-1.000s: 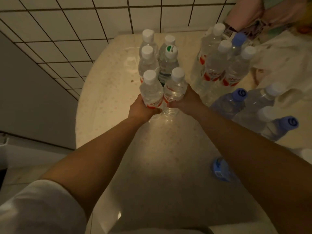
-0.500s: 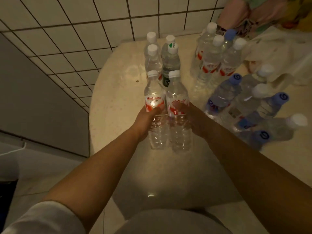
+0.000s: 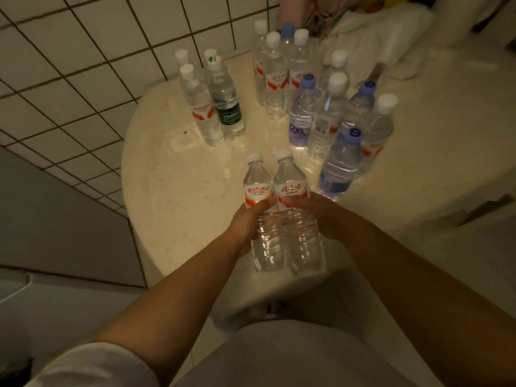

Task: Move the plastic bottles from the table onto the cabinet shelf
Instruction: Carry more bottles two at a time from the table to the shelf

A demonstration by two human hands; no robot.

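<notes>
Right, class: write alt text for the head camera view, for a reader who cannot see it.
Left hand and right hand each grip a clear red-labelled bottle above a pale round table; more bottles stand behind by a tiled wall.

The light is dim and warm. A wall of pale square tiles with dark grout fills the upper left. Below it runs a plain grey panel, and lower still a pale floor. A cream, speckled table with a rounded glossy edge stands against the tiles. White cloth is heaped at its far right.
</notes>
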